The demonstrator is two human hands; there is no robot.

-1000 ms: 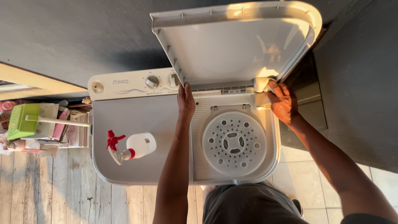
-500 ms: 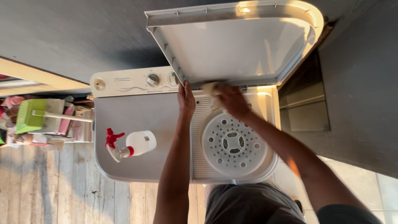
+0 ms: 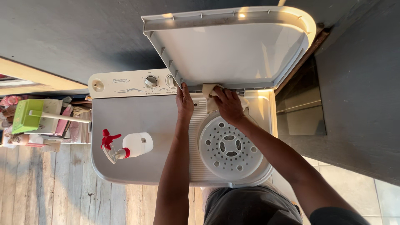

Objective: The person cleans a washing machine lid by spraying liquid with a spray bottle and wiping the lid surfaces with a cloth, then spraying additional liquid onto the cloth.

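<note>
Head view, looking down on a twin-tub washing machine (image 3: 137, 116).
Right hand (image 3: 228, 104): fingers curled and pressed down on a cream cloth (image 3: 208, 91), holding it against the machine's back ledge, just below the hinge of the raised lid (image 3: 233, 46). Half a second ago this hand and the cloth were slightly nearer the middle of the ledge; a second ago they were at the ledge's right corner.
Left hand (image 3: 184, 102): flat, fingers together, resting on the ribbed top just beside the cloth; position unchanged across the frames.
Round perforated inner cover (image 3: 230, 146): seated in the machine's right-hand opening, just in front of the right hand.
White spray bottle (image 3: 127, 146) with red trigger: lying on its side on the machine's closed left lid.
Green dustpan (image 3: 28, 116): among clutter beside the machine's left edge.
</note>
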